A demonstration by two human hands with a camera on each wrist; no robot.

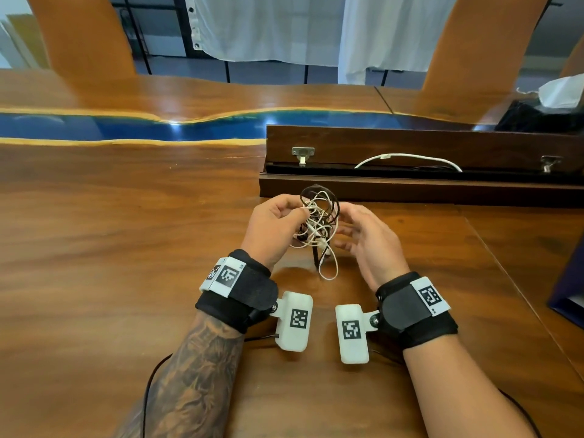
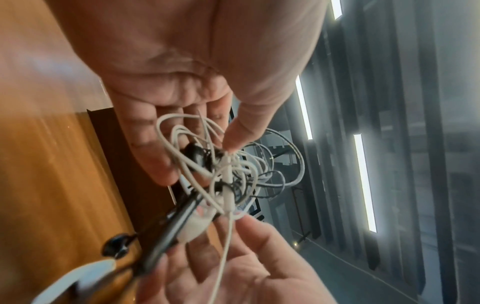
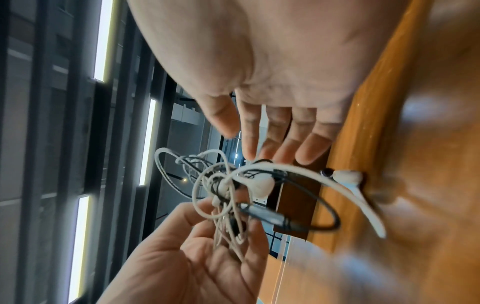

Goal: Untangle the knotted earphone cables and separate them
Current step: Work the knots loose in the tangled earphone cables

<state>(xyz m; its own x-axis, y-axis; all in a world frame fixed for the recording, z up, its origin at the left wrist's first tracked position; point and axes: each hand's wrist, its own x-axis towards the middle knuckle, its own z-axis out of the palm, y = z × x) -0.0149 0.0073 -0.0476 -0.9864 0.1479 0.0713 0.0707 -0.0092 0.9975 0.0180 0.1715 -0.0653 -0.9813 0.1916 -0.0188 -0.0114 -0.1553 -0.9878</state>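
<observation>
Our forearms come in from the near edge, each with a black wrist strap and a white camera pod bearing a square printed marker. Beyond them our left hand (image 1: 271, 228) and our right hand (image 1: 368, 240) face each other above the wooden surface (image 1: 126, 235), with the tangle of earphone cables (image 1: 317, 226) between them.

The left grip is closed on the tangle: in the left wrist view our thumb (image 2: 240, 131) presses white strands against the fingers, and the right wrist view shows cable running across that curled palm. The right grip is loose, fingers nearly straight and slightly spread, the fingertips (image 3: 309, 154) just at the edge of the knot. We cannot tell whether they touch it or merely stand beside it.

The knot is white cable (image 2: 182, 142) and dark cable (image 3: 324, 222) looped through each other, held up off the surface. A white loop (image 1: 328, 270) hangs below our hands, toward the wood. In the right wrist view a white earbud (image 3: 346, 177) dangles out to the side, and a second one sits inside the tangle.

Behind the hands stands an open dark wooden box (image 1: 410, 188) with metal hinges, a white cord (image 1: 407, 158) lying along its inside. A blue resin band (image 1: 132, 126) runs across the far part of the surface.
</observation>
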